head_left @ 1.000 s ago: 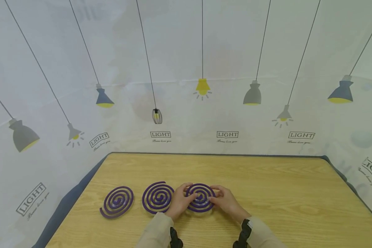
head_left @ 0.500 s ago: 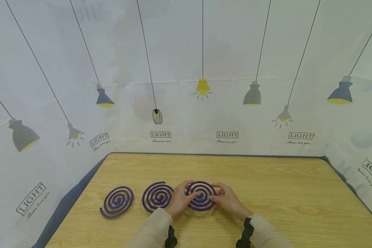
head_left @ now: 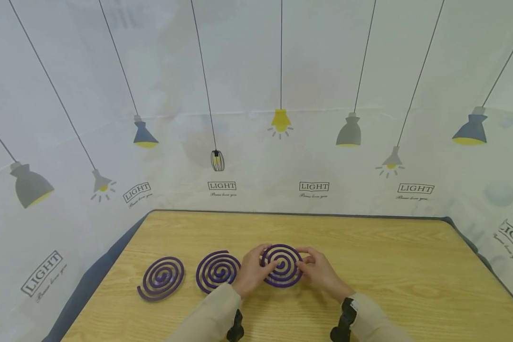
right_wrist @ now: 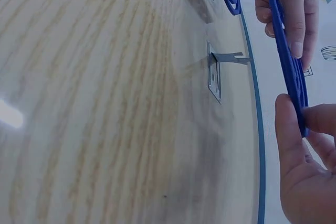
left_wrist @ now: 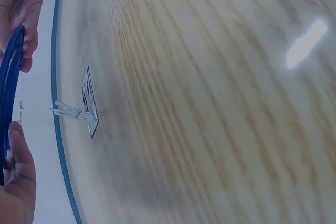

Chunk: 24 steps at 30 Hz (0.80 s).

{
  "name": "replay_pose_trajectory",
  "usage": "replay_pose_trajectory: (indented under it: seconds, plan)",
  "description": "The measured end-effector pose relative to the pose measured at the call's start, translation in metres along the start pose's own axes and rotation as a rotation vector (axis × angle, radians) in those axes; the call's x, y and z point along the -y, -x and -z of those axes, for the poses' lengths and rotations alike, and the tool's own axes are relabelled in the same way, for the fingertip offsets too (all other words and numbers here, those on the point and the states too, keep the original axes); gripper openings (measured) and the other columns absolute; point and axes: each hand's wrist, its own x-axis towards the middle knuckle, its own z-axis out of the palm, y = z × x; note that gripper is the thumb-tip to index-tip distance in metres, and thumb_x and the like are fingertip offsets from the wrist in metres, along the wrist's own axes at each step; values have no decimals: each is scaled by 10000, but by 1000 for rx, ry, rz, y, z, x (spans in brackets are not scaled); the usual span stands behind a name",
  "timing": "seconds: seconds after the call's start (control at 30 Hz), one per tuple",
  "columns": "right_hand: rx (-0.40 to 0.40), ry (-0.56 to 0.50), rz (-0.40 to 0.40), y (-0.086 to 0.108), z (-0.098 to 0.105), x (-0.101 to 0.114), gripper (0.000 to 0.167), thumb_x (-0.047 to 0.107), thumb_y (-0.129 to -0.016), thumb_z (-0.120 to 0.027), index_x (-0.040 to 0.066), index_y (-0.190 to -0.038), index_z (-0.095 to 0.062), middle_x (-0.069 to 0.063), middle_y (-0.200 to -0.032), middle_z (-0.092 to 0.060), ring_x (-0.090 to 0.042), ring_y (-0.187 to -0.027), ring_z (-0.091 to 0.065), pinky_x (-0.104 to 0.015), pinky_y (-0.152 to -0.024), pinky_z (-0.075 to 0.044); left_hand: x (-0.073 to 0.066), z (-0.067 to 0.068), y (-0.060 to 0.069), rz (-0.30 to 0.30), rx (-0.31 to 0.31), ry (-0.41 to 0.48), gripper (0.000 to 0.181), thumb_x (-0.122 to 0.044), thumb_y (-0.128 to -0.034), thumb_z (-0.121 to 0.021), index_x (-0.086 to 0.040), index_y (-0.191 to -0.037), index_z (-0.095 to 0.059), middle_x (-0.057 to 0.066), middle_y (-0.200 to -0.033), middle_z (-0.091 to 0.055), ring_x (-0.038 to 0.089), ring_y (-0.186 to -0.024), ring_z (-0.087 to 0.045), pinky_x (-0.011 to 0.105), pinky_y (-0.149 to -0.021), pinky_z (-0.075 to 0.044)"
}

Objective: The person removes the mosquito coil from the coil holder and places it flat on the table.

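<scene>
A: Quick, what's been changed?
B: Since the earlier head frames, the purple coil (right_wrist: 290, 72) has been shifted up and slightly right. The left coil (head_left: 164, 275) and the middle coil (head_left: 221, 272) have been left in place.
A: Fingers?
B: Coil is gripped at both sides by left hand (head_left: 253, 270) and right hand (head_left: 320, 273), thumbs on its near face.
A: Meaning?
B: Held clear of the metal stand (right_wrist: 230, 57), so probably carried by hands alone; earlier contact can't be judged from the head view.
</scene>
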Motion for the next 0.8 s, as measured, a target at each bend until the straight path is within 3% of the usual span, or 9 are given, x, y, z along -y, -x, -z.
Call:
replay_pose_trajectory:
  seconds: [0.37, 0.6, 0.8]
  plan:
    - [-31, -50, 34, -9, 12, 15, 345, -44, -847, -522, -63, -1187, -463, -147, -818, -576, -210, -686, -592, -407, -617, -523, -11, -5, -14, -42, -90, 109, 451, -143, -793, -665, -6, -1191, -502, 84, -892, -539, 64, -582, -510, 193, -491, -467]
    - [-76, 26, 64, -19, 16, 11, 336, -52, -826, -540, -65, -1158, -487, -176, -831, -609, -246, -683, -608, -412, -599, -524, -14, -8, -24, -34, -106, 100, 438, -132, -787, -670, -7, -1178, -517, 75, -880, -554, 59, -573, -495, 181, -489, -448]
    - [-137, 13, 20, -29, 17, 2, 284, -8, -829, -569, -63, -1106, -529, -195, -866, -631, -222, -708, -615, -388, -622, -524, -13, -15, -29, -7, -135, 112, 433, -122, -783, -672, 11, -1165, -519, 124, -918, -582, 129, -669, -560, 186, -536, -472]
